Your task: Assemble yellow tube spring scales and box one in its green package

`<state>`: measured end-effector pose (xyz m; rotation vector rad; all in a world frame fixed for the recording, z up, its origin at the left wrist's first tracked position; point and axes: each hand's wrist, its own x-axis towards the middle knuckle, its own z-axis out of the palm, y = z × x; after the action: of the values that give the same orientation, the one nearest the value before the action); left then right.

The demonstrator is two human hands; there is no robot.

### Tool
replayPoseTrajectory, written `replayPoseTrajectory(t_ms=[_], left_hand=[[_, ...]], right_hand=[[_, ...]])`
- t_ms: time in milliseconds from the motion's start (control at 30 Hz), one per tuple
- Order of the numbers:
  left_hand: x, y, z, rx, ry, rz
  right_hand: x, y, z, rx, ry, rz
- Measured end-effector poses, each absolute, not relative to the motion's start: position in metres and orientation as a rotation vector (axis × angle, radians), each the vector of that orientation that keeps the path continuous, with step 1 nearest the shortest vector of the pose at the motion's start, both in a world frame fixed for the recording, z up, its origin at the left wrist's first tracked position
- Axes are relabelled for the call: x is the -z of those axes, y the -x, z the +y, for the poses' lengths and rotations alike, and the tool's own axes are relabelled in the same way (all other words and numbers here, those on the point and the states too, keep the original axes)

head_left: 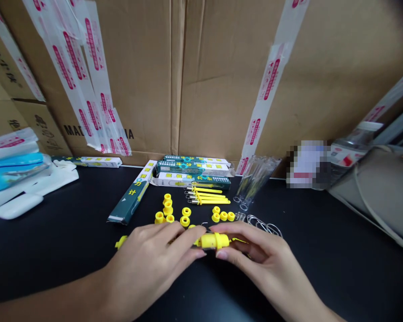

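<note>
A yellow plastic tube is being held crosswise between the two hands, above the black surface. The right hand is holding it, with its fingers closing over the tube from the right side. The left hand is reaching in from the other side, and its fingertips are covering the tube's left end, so I cannot tell if they are gripping it or only touching it. A thin wire hook is showing just beyond the left fingers.

Farther past the fingers, small yellow caps are standing in loose groups, while wire rings and a small spring are lying beyond the right fingers. One yellow piece is lying alone beside the left hand.

The risk is coming from these loose parts: if the fingers are slipping, the tube could be falling among the caps and scattering them, and the round rings could be rolling away.
</note>
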<state>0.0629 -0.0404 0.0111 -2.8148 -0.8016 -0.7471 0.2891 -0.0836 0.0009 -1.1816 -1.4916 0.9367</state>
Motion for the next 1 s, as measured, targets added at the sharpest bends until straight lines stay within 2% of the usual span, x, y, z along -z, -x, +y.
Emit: replayPoseTrajectory(t_ms=[200, 667, 1000], left_hand=[[0.005, -0.058, -0.043, 0.938, 2.734, -0.718], [0.004, -0.058, -0.048, 0.768, 2.785, -0.778], [0.008, -0.056, -0.049, 0.749, 2.735, -0.712]], right_hand=[[0.003, -0.289, -0.090, -0.712, 1.247, -1.729], [0.009, -0.281, -0.092, -0.933, 1.281, -1.535], [0.012, -0.283, -0.092, -0.911, 1.264, -1.593]])
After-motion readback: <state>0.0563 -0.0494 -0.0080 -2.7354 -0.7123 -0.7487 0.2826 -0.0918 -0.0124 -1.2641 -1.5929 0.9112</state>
